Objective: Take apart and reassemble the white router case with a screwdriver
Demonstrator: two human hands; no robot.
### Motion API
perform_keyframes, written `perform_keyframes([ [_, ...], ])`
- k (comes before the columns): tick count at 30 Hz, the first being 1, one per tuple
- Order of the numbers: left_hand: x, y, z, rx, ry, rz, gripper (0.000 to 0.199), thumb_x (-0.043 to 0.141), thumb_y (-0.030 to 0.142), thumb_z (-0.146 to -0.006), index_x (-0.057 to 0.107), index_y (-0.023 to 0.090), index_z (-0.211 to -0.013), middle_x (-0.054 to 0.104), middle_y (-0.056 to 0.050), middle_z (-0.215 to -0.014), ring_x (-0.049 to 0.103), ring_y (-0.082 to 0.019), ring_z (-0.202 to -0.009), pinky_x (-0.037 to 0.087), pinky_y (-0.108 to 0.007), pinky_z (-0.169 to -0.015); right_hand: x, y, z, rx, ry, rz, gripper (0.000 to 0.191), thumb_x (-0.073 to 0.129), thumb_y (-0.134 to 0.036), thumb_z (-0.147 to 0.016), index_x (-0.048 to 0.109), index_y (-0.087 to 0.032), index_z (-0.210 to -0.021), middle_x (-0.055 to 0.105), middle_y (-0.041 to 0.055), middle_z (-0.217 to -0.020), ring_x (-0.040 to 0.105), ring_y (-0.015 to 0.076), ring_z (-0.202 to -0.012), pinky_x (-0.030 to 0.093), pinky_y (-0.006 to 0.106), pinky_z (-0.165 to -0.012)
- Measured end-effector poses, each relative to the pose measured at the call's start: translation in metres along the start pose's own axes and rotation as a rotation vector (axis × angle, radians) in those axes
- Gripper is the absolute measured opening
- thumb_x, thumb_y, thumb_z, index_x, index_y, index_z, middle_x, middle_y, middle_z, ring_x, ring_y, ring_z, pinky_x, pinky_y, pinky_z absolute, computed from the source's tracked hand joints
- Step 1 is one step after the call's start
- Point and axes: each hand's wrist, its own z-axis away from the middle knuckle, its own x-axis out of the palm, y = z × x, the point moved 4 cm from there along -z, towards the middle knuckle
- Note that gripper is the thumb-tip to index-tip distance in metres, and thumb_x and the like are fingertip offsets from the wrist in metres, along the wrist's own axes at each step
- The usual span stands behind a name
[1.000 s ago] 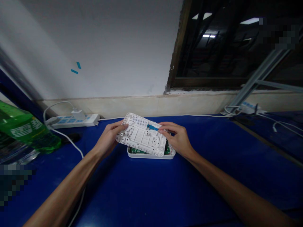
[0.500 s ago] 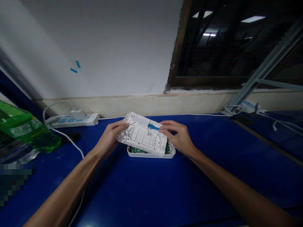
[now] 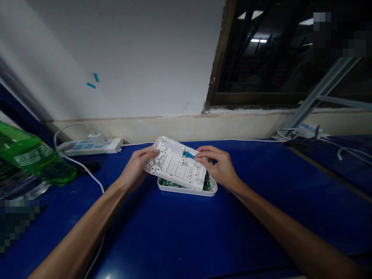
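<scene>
My left hand (image 3: 136, 164) grips the left end of a white perforated plastic cover (image 3: 177, 168), thumb on top and the other fingers underneath. The cover is tilted, with its ribbed, post-studded inner side facing me. A strip of blue tape (image 3: 189, 155) lies near its upper right edge. The fingertips of my right hand (image 3: 219, 164) pinch the right end of that tape at the cover's edge. Below and partly hidden by the cover, a shallow white housing (image 3: 187, 191) rests on the blue table, with a green circuit board (image 3: 207, 182) inside.
A white power strip (image 3: 113, 146) with a plugged-in adapter lies at the back left, its white cable (image 3: 93, 178) running forward. A green bottle (image 3: 37, 159) lies at the left. Another power strip (image 3: 308, 131) and cables sit by a metal frame (image 3: 305, 108) at the right.
The blue tape now looks narrower and twisted toward my right fingertips. Both hands keep their grip, and the cover has hardly moved.
</scene>
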Motion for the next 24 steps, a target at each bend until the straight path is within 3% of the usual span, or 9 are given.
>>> perform_keyframes([
  [12,-0.001,0.002,-0.001,-0.018,0.029,0.018,0.043,0.072,0.034,-0.081,0.068,0.014,-0.119,0.073,-0.010,-0.106,0.065,-0.019,-0.080,0.049,-0.024,-0.065,0.003,0.005,-0.001,0.068,-0.023,-0.064,0.009,0.068,-0.025,-0.086,0.076,-0.025,-0.090,0.072,0.0054,-0.103,0.067,0.0203,-0.094,0.056,0.036,-0.080],
  [14,0.001,0.007,0.001,-0.012,0.024,0.054,0.049,0.070,0.041,-0.082,0.066,0.014,-0.123,0.072,-0.011,-0.107,0.065,-0.019,-0.079,0.050,-0.024,-0.064,0.005,0.008,-0.001,0.109,-0.036,-0.119,0.011,0.069,-0.026,-0.086,0.074,-0.024,-0.095,0.071,0.0055,-0.102,0.068,0.0206,-0.095,0.058,0.036,-0.080],
  [17,0.006,0.015,0.006,0.051,-0.044,0.144,0.064,0.067,0.054,-0.083,0.057,0.021,-0.136,0.069,-0.011,-0.120,0.068,-0.023,-0.090,0.056,-0.030,-0.072,0.006,0.013,0.000,0.198,-0.022,-0.203,0.028,0.070,-0.027,-0.084,0.067,-0.024,-0.113,0.070,0.0057,-0.101,0.068,0.0207,-0.093,0.060,0.037,-0.078],
  [20,0.011,0.021,0.011,0.182,-0.106,0.121,0.069,0.079,0.041,-0.077,0.053,0.025,-0.139,0.066,-0.009,-0.128,0.067,-0.024,-0.105,0.056,-0.034,-0.089,0.005,0.016,0.000,0.237,-0.010,-0.239,0.038,0.069,-0.028,-0.085,0.063,-0.025,-0.122,0.070,0.0068,-0.105,0.068,0.0211,-0.096,0.061,0.039,-0.080],
  [24,0.012,0.024,0.013,0.311,-0.018,0.014,0.049,0.081,0.024,-0.078,0.065,0.020,-0.124,0.070,-0.010,-0.119,0.068,-0.022,-0.105,0.056,-0.029,-0.092,0.003,0.013,-0.002,0.233,-0.077,-0.325,0.040,0.068,-0.030,-0.086,0.062,-0.026,-0.126,0.070,0.0068,-0.114,0.067,0.0215,-0.103,0.059,0.042,-0.089],
])
